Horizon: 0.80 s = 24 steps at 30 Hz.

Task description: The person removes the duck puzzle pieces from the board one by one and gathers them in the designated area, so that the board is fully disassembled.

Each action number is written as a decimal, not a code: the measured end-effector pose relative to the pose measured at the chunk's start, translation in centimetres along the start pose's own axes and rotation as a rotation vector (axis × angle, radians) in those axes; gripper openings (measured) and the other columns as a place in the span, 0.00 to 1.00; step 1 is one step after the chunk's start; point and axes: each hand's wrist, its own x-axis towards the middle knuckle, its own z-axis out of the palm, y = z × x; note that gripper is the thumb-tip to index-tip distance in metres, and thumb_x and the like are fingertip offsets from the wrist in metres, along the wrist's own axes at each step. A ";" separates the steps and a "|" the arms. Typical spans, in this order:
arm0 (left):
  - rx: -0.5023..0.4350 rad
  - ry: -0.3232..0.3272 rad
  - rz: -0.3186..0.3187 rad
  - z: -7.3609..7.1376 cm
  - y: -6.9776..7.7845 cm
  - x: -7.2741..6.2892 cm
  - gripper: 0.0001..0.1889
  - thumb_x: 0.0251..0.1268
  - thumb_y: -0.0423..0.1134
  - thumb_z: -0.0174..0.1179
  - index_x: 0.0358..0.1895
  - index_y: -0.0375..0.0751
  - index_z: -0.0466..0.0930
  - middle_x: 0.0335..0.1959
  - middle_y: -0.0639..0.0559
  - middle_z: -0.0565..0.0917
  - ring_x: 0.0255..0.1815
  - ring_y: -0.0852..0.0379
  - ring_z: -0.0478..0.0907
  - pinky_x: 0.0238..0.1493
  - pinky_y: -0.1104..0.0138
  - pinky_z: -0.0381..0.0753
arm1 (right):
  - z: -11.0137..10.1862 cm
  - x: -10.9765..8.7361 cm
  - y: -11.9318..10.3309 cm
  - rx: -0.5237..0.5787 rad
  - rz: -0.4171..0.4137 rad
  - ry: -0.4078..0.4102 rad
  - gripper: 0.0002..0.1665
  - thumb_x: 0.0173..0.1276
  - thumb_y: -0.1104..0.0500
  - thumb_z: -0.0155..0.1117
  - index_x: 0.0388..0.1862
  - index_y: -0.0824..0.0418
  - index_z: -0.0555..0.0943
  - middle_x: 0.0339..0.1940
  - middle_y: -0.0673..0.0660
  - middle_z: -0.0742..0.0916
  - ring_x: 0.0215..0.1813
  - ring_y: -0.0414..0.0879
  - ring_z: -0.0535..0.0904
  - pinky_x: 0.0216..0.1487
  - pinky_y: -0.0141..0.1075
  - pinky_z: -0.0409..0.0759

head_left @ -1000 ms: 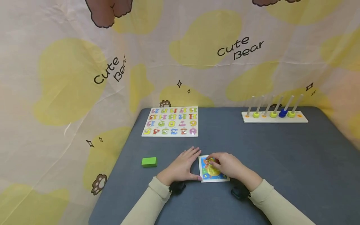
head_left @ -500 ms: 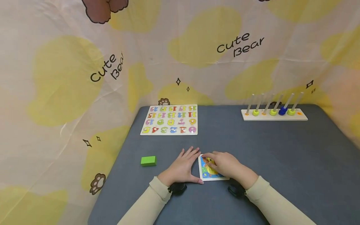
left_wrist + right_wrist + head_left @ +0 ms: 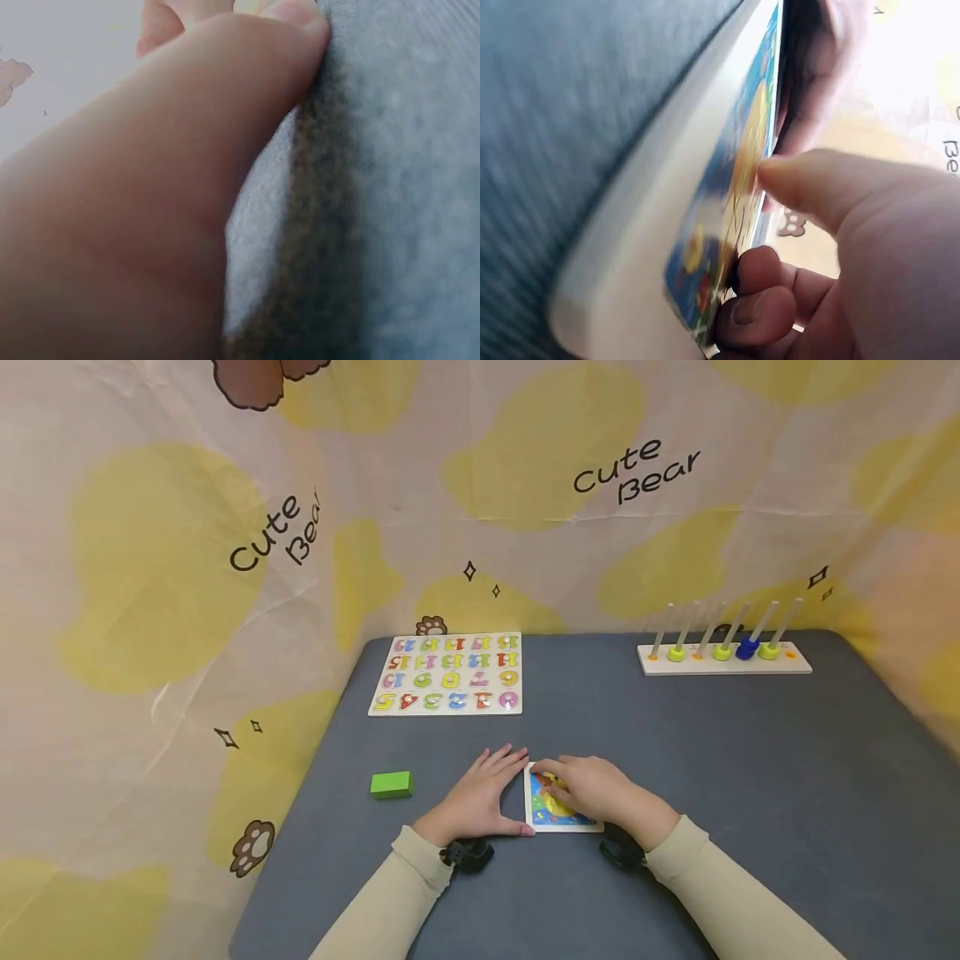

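Observation:
A small jigsaw puzzle (image 3: 542,817) with a white frame and a blue and yellow picture lies flat on the table. My left hand (image 3: 480,797) rests along its left side, fingers spread, with the thumb near the lower left corner. My right hand (image 3: 592,789) lies over the puzzle's right part and covers much of the picture. Its index finger reaches to the upper left corner, and the thumb touches the picture. In the right wrist view, the thumb (image 3: 802,176) presses on the puzzle (image 3: 735,165), while other fingers bend against its surface. The left wrist view shows mostly the left thumb (image 3: 172,135).
A green block (image 3: 391,785) sits left of the left hand. Behind it lies a white number board (image 3: 446,675) with several coloured numerals. At the back right stands a white peg board (image 3: 723,664) with upright rods and green and blue rings. A printed cloth hangs behind the table.
The right hand has shifted left over the puzzle, its index finger now stretched to the upper left corner. The left hand keeps its place beside the puzzle. The head view has tilted slightly.

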 end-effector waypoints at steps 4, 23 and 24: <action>-0.029 0.001 0.019 0.0 -0.1 -0.3 0.57 0.57 0.70 0.72 0.84 0.46 0.57 0.84 0.57 0.59 0.86 0.54 0.44 0.83 0.49 0.40 | 0.1 0.5 -0.3 0.005 0.016 -0.035 0.28 0.78 0.49 0.65 0.74 0.50 0.76 0.60 0.60 0.87 0.50 0.56 0.86 0.54 0.55 0.84; -0.121 0.009 0.000 -0.7 -0.3 0.4 0.59 0.57 0.63 0.77 0.85 0.44 0.54 0.82 0.47 0.62 0.83 0.50 0.55 0.83 0.51 0.39 | -0.7 1.5 0.4 0.022 -0.005 -0.052 0.26 0.81 0.50 0.62 0.74 0.50 0.76 0.60 0.57 0.88 0.51 0.51 0.85 0.58 0.52 0.83; -0.128 0.008 -0.002 -0.5 -0.1 0.4 0.59 0.56 0.62 0.77 0.85 0.44 0.54 0.82 0.47 0.62 0.83 0.50 0.55 0.83 0.50 0.39 | -0.7 1.5 0.5 0.026 -0.008 -0.068 0.26 0.81 0.49 0.62 0.74 0.50 0.76 0.58 0.57 0.88 0.50 0.51 0.85 0.57 0.51 0.83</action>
